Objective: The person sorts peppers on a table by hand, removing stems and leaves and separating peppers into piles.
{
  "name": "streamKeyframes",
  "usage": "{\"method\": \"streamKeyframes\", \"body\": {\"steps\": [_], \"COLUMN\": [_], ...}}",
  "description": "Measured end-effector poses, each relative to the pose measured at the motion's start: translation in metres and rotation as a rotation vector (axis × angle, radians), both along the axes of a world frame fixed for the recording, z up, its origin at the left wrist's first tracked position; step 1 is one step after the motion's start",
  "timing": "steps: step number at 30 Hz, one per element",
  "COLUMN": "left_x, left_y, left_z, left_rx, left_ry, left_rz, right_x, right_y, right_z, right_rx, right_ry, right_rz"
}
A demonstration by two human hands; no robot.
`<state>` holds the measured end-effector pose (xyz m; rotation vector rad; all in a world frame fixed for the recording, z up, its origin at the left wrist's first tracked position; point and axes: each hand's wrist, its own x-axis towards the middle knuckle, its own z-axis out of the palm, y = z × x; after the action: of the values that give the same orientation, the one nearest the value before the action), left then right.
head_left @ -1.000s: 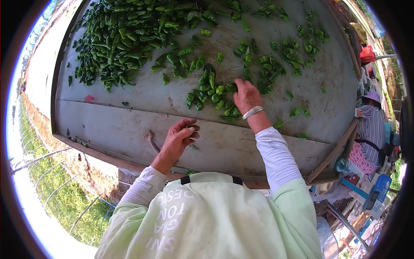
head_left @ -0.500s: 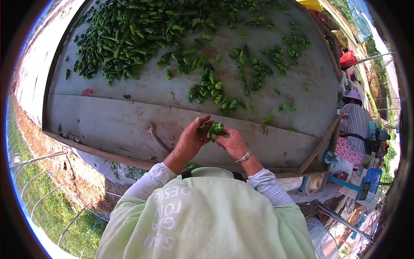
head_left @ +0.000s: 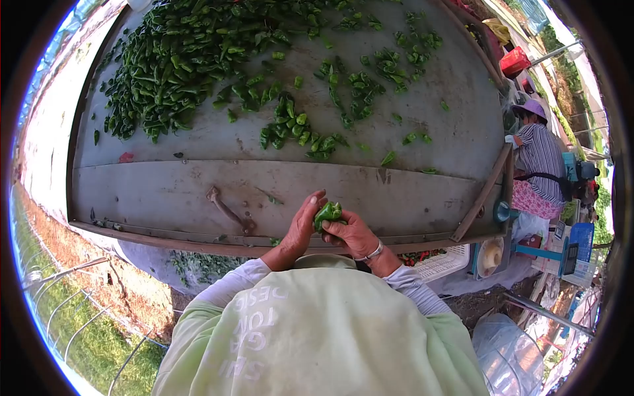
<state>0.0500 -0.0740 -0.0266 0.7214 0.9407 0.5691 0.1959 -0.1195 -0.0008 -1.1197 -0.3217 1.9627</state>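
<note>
- Right hand [head_left: 353, 235]: thumb and fingers pinching a glossy green, blocky pepper [head_left: 327, 214], held over the near edge of the grey, flat-topped table [head_left: 409, 201].
- Left hand [head_left: 300, 230]: fingers extended close beside the pepper; palm hidden, cannot tell whether it grips anything.
- Judgement: light thumb pressure should spare the skin; cupped left fingers would steady it; turning it slowly should expose every side.
</note>
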Motion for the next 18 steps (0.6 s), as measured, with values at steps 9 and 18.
{"method": "streamKeyframes", "body": {"steps": [9,18], "left_x": [0.041,0.011], "left_y": [-0.021,-0.017], "left_z": [0.026,0.0], "left_rx": [0.097,-0.002], "left_ry": [0.18,0.304], "left_rz": [-0.55,-0.205], "right_x": [0.113,0.236], "right_y": [-0.141,-0.321], "right_z": [-0.008,-0.091], "right_rx": [-0.014,-0.194], "right_ry": [0.248,0.328], "right_rz": [-0.447,-1.107]}}
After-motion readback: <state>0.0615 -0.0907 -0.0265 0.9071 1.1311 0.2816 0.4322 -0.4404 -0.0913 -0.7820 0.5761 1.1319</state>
